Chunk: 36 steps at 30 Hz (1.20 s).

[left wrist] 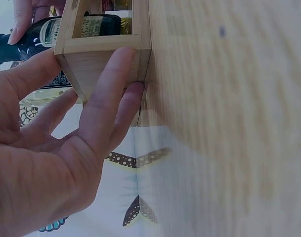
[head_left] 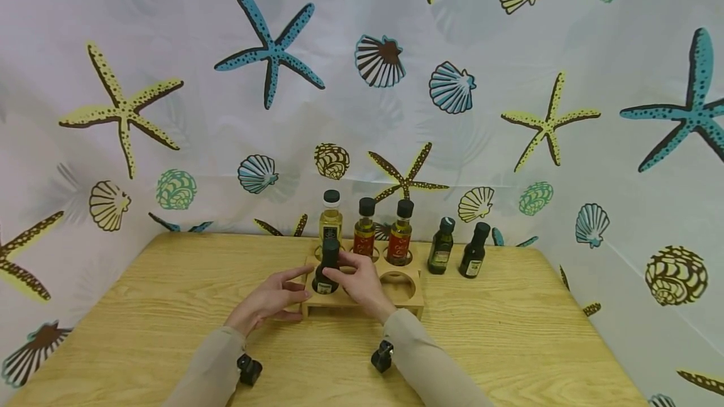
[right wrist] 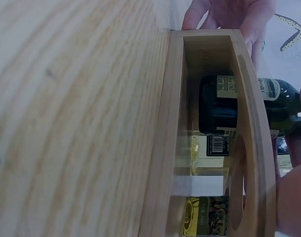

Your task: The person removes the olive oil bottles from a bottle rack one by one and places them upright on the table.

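Wood rack, head view: rack (head_left: 403, 297) is sitting mid-table (head_left: 170, 306); right hand (head_left: 362, 284) is gripping a dark bottle (head_left: 327, 269) standing in the front-left hole, left hand (head_left: 271, 300) is bracing the rack's left end.
Left wrist view: fingers (left wrist: 108, 94) are lying straight against the rack's corner (left wrist: 98, 61), gripping nothing.
Right wrist view: bottle base (right wrist: 217, 106) is sitting inside the frame (right wrist: 204, 42).
Risk: bottle looks likely to be catching the hole's rim and tipping; rack could be sliding if the bracing slackens.

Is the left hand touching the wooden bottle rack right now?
Touching. The left wrist view shows the left hand with fingers pressed flat against the corner of the wooden bottle rack, no gap between them.
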### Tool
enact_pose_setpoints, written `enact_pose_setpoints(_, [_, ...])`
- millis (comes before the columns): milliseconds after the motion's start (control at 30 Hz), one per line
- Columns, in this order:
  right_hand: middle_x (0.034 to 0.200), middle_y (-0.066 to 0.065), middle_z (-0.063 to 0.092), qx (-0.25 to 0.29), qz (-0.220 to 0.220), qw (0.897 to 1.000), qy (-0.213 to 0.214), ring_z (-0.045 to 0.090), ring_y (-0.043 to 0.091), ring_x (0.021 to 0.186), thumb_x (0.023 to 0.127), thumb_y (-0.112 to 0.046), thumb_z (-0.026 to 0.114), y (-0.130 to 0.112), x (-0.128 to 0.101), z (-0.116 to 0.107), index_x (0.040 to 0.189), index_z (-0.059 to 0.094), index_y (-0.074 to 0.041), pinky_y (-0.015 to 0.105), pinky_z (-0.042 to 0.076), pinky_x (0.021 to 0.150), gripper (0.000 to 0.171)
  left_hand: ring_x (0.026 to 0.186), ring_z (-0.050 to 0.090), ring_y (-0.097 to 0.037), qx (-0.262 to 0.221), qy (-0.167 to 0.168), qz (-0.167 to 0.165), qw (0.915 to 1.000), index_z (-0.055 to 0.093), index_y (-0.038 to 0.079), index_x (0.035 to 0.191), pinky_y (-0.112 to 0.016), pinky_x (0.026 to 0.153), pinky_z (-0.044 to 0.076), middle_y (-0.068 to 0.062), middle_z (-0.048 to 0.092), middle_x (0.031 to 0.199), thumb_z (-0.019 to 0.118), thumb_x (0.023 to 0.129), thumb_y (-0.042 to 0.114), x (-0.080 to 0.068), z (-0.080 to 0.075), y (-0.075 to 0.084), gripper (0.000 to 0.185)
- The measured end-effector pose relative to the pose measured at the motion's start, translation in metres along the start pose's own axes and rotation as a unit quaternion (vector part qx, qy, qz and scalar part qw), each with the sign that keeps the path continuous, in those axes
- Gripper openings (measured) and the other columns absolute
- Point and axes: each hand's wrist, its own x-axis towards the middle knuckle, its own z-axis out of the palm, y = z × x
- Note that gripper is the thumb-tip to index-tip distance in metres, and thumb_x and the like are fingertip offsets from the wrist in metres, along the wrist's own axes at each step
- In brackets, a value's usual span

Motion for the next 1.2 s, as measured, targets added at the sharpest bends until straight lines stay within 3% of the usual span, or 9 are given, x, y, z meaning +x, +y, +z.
enact_pose_setpoints(233, [0.116,0.003,0.070,0.009,0.002,1.000,0.009,0.063,0.021,0.113,0.089,-0.027,0.074,-0.004,0.000,-0.003,0.122,0.071,-0.023,0.037,0.055,0.093,0.033,0.123,0.053,-0.037,0.005,0.002,0.001,1.0000,0.039,0.023,0.152,-0.048,0.083,0.058,-0.028,0.040,0.141,0.063,0.096,0.012,0.001,0.000,0.000,0.062])
enact_pose_setpoints(700, [0.122,0.004,0.069,0.026,-0.005,1.000,0.006,0.061,0.023,0.119,0.092,-0.028,0.070,-0.010,0.002,-0.004,0.126,0.068,-0.020,0.043,0.051,0.099,0.035,0.120,0.056,-0.034,0.000,0.000,0.008,1.0000,0.039,0.022,0.152,-0.047,0.082,0.059,-0.028,0.041,0.141,0.064,0.095,0.012,0.003,0.000,-0.002,0.063])
enact_pose_setpoints(1200, [0.127,0.003,0.067,0.026,-0.044,0.999,-0.003,0.059,0.024,0.122,0.096,-0.027,0.066,-0.023,0.002,-0.015,0.133,0.063,-0.021,0.046,0.048,0.103,0.037,0.122,0.054,-0.034,0.004,-0.008,0.010,0.9999,0.037,0.022,0.153,-0.046,0.083,0.058,-0.029,0.040,0.143,0.064,0.096,0.014,0.003,-0.002,-0.002,0.063])
